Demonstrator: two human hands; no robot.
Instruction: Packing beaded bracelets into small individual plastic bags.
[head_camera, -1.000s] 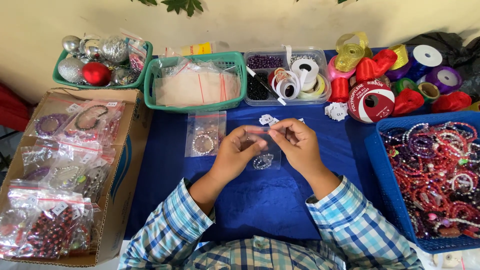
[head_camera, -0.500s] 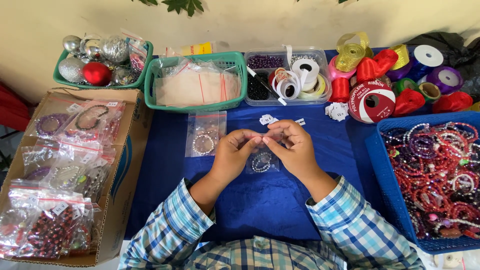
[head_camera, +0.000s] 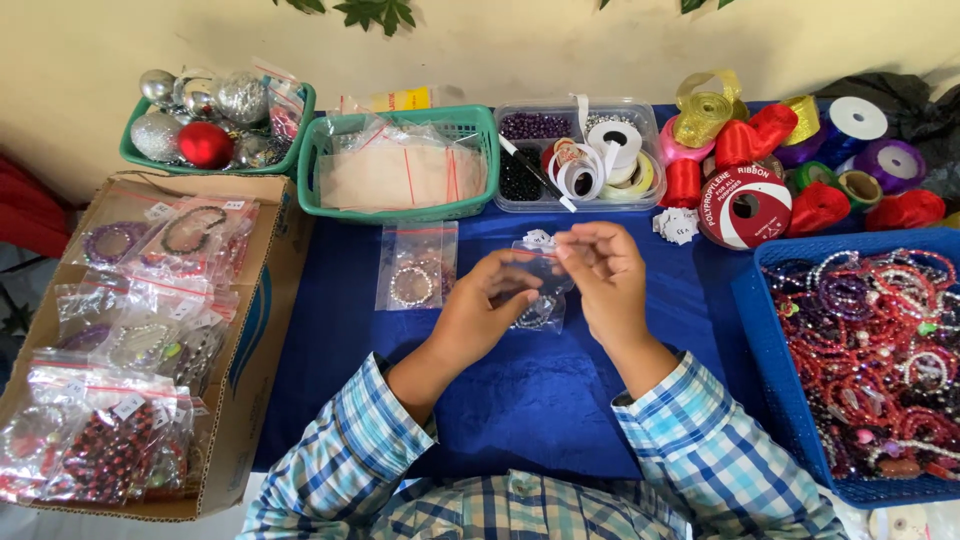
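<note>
Head view, inventory, clock positions taken w/ hands as centre.

Surface: table under blue cloth (head_camera: 540, 410), running up to a cream wall (head_camera: 480, 40) at 12; green leaves (head_camera: 370, 12) hanging down at top edge.

Left hand (head_camera: 480, 315) & right hand (head_camera: 605, 280): both pinching a small clear zip bag (head_camera: 540, 300) w/ a bead bracelet inside, holding it just above the cloth at centre; fingers of both closed on the bag's top edge.

- 9–10: second clear bag w/ pale bracelet (head_camera: 415, 265) lying flat on cloth, near left hand, not touching.
- 11: green basket (head_camera: 400, 205) holding empty zip bags.
- 10–11, far: green basket of silver & red baubles (head_camera: 205, 130).
- 12: clear plastic tray (head_camera: 578, 155) w/ dark beads & white ribbon rolls.
- 1–2: ribbon spools (head_camera: 790, 160), red, gold, purple, green, crowding together; small white tags (head_camera: 675, 225) lying just beside them.
- 3–4: blue crate (head_camera: 760, 330) filling w/ mixed bead bracelets, mostly red.
- 8–9: cardboard box (head_camera: 260, 350) carrying bagged bracelets, sitting at table's edge.

Sleeves: blue-white plaid.
</note>
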